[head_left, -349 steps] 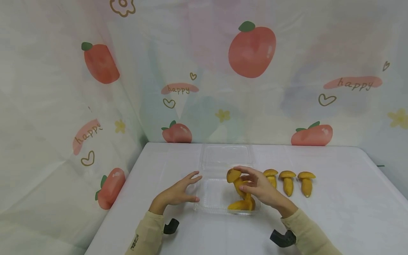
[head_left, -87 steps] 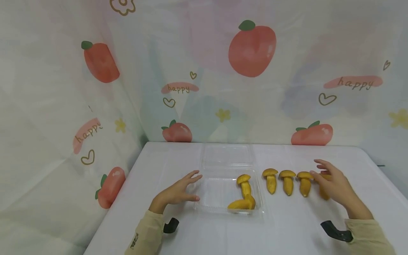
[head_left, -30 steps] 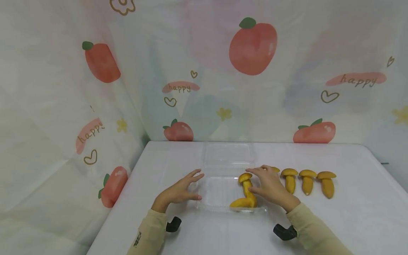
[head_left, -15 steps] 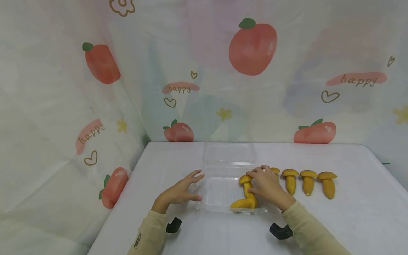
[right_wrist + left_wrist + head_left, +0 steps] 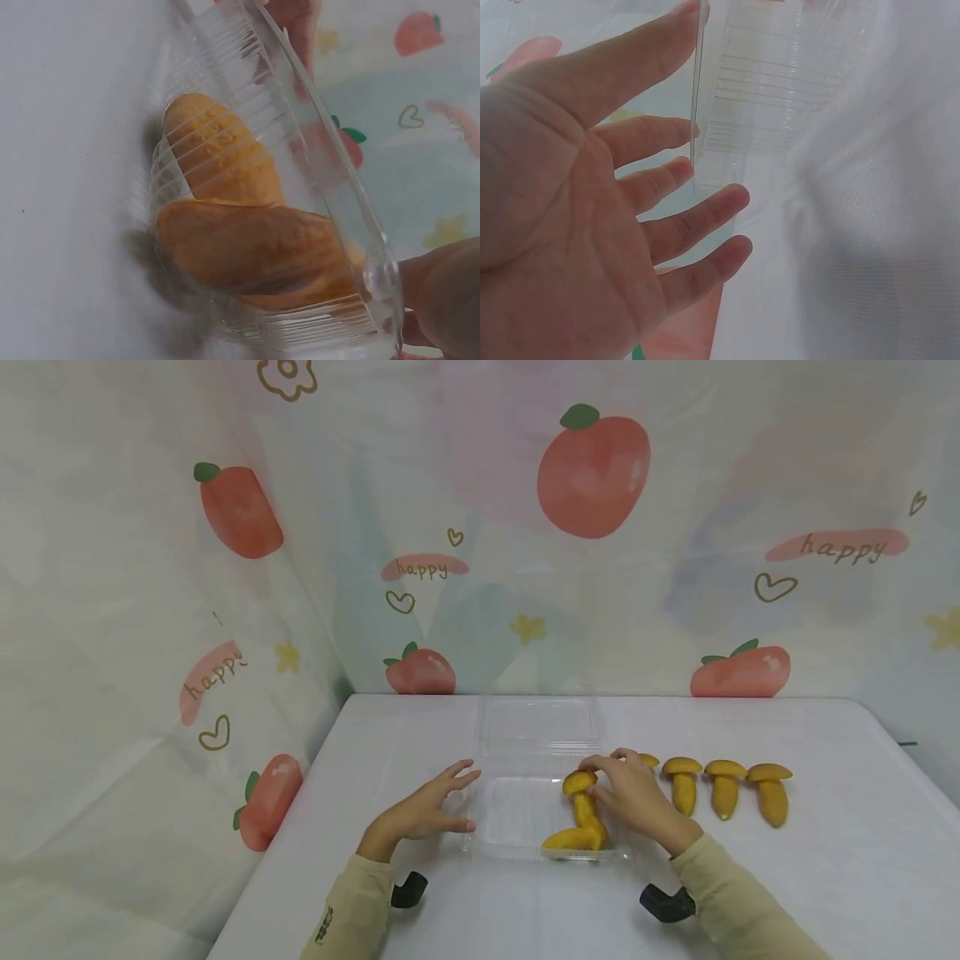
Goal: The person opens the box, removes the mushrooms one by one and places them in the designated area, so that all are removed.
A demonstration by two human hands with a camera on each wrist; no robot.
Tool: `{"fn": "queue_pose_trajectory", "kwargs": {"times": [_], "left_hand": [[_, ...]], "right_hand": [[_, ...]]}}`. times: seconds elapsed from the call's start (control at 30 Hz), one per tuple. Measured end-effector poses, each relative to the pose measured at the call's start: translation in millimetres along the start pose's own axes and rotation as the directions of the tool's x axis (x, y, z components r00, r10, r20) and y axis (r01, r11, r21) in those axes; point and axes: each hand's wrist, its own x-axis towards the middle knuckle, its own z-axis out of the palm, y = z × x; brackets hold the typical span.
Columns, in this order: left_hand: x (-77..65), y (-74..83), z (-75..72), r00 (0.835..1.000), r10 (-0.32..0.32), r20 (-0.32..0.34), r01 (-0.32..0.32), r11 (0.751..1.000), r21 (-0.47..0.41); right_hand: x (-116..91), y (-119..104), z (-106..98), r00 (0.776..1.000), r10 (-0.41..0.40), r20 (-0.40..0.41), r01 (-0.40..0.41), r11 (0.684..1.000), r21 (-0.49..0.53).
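Note:
In the head view, the clear plastic clamshell box (image 5: 513,810) lies with its lid (image 5: 536,722) folded back. Two yellow-brown toy-like mushrooms are inside, at its right side: one upright mushroom (image 5: 582,802) with its cap away from me, and one lying mushroom (image 5: 567,838) along the near wall. My right hand (image 5: 633,793) pinches the upright one's cap between thumb and finger. My left hand (image 5: 415,810) is spread at the box's left edge; in the left wrist view its thumb and fingertips meet the clear rim (image 5: 697,97). Box plastic covers the mushrooms in the right wrist view.
Several more mushrooms stand in a row right of the box, such as the rightmost mushroom (image 5: 771,795); the nearest is partly hidden by my right hand. A white cloth covers the table (image 5: 487,910). A printed curtain (image 5: 645,585) hangs behind and at the left.
Earlier my right hand held a mushroom over the box, then was at the row's right end, where one more mushroom stands. It came back to the box and took the cap. The left hand stayed.

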Motion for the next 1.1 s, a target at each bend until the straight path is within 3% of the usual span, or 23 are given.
{"fn": "queue_pose_trajectory", "kwargs": {"times": [0.57, 0.7, 1.1], "left_hand": [[-0.1, -1.2, 0.7, 1.0, -0.008, -0.006, 0.008, 1.0, 0.008], [0.1, -2.2, 0.6, 1.0, -0.006, -0.005, 0.007, 1.0, 0.01], [0.9, -3.0, 1.1, 1.0, 0.0, -0.007, 0.0, 1.0, 0.018]], "right_hand": [[-0.2, 7.3, -6.7, 0.999, 0.004, -0.048, 0.001, 0.994, 0.107], [0.7, 7.5, -7.5, 0.999, 0.037, -0.033, -0.032, 0.991, 0.129], [4.8, 8.1, -15.8, 0.997, 0.051, -0.06, -0.032, 0.96, 0.277]]}}
